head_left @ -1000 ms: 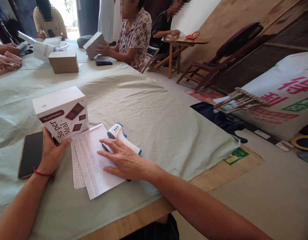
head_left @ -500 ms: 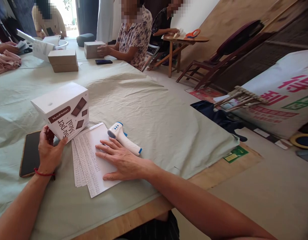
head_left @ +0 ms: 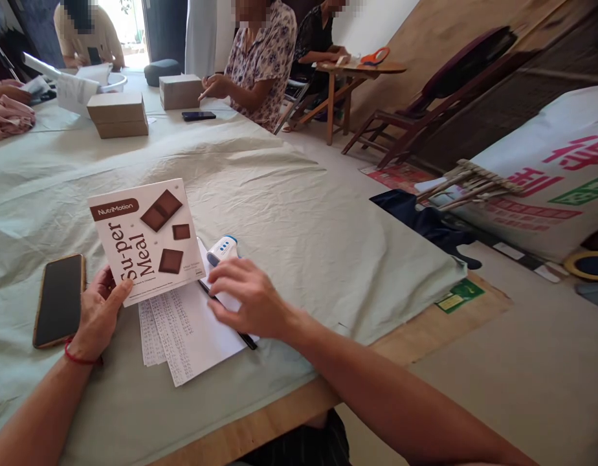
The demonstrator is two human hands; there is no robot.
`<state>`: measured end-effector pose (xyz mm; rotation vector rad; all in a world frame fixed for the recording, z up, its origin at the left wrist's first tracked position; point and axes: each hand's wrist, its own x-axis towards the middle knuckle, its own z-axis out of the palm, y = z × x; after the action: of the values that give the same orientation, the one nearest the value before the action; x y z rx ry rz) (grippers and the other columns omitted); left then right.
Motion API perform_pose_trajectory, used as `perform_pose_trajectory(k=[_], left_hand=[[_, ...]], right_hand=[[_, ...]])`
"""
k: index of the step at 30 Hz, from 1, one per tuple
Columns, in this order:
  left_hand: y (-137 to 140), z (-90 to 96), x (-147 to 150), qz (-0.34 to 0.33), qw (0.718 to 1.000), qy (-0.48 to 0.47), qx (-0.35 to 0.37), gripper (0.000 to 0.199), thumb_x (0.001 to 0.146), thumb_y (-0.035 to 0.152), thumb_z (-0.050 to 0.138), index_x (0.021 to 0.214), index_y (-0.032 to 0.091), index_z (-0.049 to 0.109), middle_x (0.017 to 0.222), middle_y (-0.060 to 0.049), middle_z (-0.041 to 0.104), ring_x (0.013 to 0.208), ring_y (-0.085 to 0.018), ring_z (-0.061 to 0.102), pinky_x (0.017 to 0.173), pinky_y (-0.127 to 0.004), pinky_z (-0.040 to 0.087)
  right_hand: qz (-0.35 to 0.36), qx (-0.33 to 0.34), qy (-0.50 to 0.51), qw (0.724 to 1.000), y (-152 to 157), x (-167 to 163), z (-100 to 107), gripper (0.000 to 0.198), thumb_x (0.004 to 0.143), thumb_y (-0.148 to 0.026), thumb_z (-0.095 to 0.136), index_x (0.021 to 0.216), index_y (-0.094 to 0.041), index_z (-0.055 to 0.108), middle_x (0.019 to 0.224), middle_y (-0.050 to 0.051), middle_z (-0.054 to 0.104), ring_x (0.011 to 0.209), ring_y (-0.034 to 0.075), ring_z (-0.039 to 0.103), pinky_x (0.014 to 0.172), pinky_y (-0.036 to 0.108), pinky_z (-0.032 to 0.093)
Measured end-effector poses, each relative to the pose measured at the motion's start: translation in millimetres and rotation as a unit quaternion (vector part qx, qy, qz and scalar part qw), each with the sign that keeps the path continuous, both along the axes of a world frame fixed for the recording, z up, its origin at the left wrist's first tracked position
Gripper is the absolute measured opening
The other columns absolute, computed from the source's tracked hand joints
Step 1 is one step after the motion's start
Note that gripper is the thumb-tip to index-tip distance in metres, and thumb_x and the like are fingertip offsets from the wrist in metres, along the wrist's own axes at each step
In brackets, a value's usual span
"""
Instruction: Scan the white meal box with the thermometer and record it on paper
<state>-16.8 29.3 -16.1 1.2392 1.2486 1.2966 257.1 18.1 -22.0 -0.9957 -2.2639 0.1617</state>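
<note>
My left hand (head_left: pixel 96 317) grips the lower left corner of a white box (head_left: pixel 151 217) printed "NutriMotion Su-per Meal", thumb on its front. The box is tilted so that its printed face shows flat towards me. Lifted over handwritten sheets (head_left: pixel 202 346) is my right hand (head_left: pixel 254 303), holding nothing, with its fingers apart and loosely bent. A black pen (head_left: pixel 249 341) lies on the papers, partly hidden under this hand. Just beyond the fingers rests a white and blue infrared thermometer (head_left: pixel 222 247), its handle mostly covered. To the left of my left hand lies a phone (head_left: pixel 59 301).
Two brown cardboard boxes (head_left: pixel 118 118) (head_left: pixel 180 92) and a dark phone (head_left: pixel 199 116) are farther back on the cloth-covered table (head_left: pixel 260 188). Several people sit beyond. Orange scissors (head_left: pixel 375 56) lie on a small wooden table (head_left: pixel 362 68); a folded chair (head_left: pixel 444 97) leans at right.
My left hand has turned the box so its front faces me. My right hand has risen off the papers, and a pen now shows there. A person across has let go of a cardboard box.
</note>
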Motion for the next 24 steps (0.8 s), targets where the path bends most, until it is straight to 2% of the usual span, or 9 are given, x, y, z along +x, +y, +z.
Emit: perform_pose_trajectory(k=[2, 5, 8, 10, 15, 17, 20, 22, 24], left_hand=[[0, 0.4, -1, 0.001, 1.000, -0.009, -0.016, 0.059, 0.069, 0.047, 0.081, 0.115, 0.016, 0.061, 0.121, -0.013, 0.070, 0.118, -0.033, 0.064, 0.104, -0.050, 0.051], [-2, 4.2, -1, 0.001, 0.999, 0.002, -0.041, 0.066, 0.062, 0.046, 0.087, 0.114, 0.017, 0.059, 0.122, -0.013, 0.070, 0.113, -0.032, 0.066, 0.101, -0.048, 0.053], [-6, 8.4, 2, -0.010, 0.997, 0.041, -0.061, 0.069, 0.058, 0.045, 0.089, 0.113, 0.017, 0.060, 0.118, -0.013, 0.072, 0.109, -0.032, 0.068, 0.098, -0.048, 0.055], [-7, 9.6, 3, -0.010, 0.996, 0.055, -0.062, 0.070, 0.058, 0.046, 0.088, 0.115, 0.016, 0.059, 0.118, -0.013, 0.072, 0.108, -0.032, 0.069, 0.097, -0.050, 0.055], [-8, 8.5, 3, -0.015, 0.996, 0.072, -0.049, 0.068, 0.064, 0.050, 0.083, 0.117, 0.015, 0.059, 0.120, -0.014, 0.071, 0.109, -0.032, 0.068, 0.098, -0.050, 0.055], [-7, 8.4, 3, -0.017, 0.996, 0.079, -0.046, 0.066, 0.065, 0.051, 0.082, 0.116, 0.014, 0.060, 0.118, -0.014, 0.072, 0.109, -0.032, 0.068, 0.098, -0.050, 0.055], [-7, 8.1, 3, -0.022, 0.995, 0.088, -0.045, 0.066, 0.066, 0.053, 0.081, 0.116, 0.014, 0.061, 0.118, -0.014, 0.072, 0.109, -0.032, 0.068, 0.096, -0.049, 0.056], [-6, 7.7, 2, -0.027, 0.994, 0.096, -0.046, 0.068, 0.067, 0.055, 0.080, 0.117, 0.014, 0.060, 0.119, -0.015, 0.072, 0.109, -0.032, 0.068, 0.096, -0.048, 0.056], [-6, 7.5, 2, -0.032, 0.993, 0.101, -0.047, 0.069, 0.067, 0.056, 0.079, 0.118, 0.014, 0.060, 0.120, -0.015, 0.071, 0.109, -0.032, 0.068, 0.096, -0.048, 0.056]], right_hand=[[-0.141, -0.010, -0.013, 0.990, 5, 7, 1, 0.013, 0.085, -0.027, 0.063, 0.093, -0.019, 0.069, 0.106, 0.012, 0.069, 0.102, 0.027, 0.061, 0.089, 0.041, 0.049], [-0.283, -0.124, -0.129, 0.942, 11, 15, 6, 0.044, 0.078, -0.037, 0.070, 0.114, -0.013, 0.065, 0.113, 0.018, 0.066, 0.100, 0.031, 0.062, 0.080, 0.039, 0.049], [-0.306, -0.238, -0.188, 0.902, 14, 18, 13, 0.030, 0.083, -0.035, 0.060, 0.105, -0.014, 0.067, 0.097, 0.013, 0.070, 0.086, 0.026, 0.065, 0.071, 0.033, 0.045], [-0.297, -0.269, -0.147, 0.904, 14, 18, 18, 0.022, 0.083, -0.031, 0.057, 0.095, -0.017, 0.068, 0.088, 0.009, 0.070, 0.079, 0.023, 0.064, 0.069, 0.031, 0.043], [-0.189, -0.230, 0.217, 0.930, 0, 8, 21, 0.032, 0.076, -0.038, 0.061, 0.102, -0.019, 0.064, 0.090, 0.007, 0.068, 0.078, 0.021, 0.061, 0.068, 0.032, 0.045], [-0.073, -0.255, 0.340, 0.902, -10, 0, 16, 0.028, 0.076, -0.042, 0.062, 0.093, -0.020, 0.062, 0.084, 0.005, 0.065, 0.074, 0.019, 0.058, 0.067, 0.032, 0.045], [0.083, -0.387, 0.396, 0.828, -21, -14, 6, 0.032, 0.077, -0.050, 0.064, 0.081, -0.020, 0.057, 0.072, 0.002, 0.056, 0.066, 0.016, 0.051, 0.062, 0.031, 0.042], [0.117, -0.446, 0.399, 0.793, -23, -22, -1, 0.034, 0.077, -0.053, 0.064, 0.080, -0.019, 0.055, 0.071, 0.001, 0.053, 0.064, 0.014, 0.047, 0.061, 0.030, 0.039], [0.118, -0.470, 0.391, 0.783, -21, -28, -5, 0.032, 0.077, -0.050, 0.063, 0.080, -0.019, 0.055, 0.070, 0.000, 0.052, 0.063, 0.013, 0.045, 0.060, 0.029, 0.037]])
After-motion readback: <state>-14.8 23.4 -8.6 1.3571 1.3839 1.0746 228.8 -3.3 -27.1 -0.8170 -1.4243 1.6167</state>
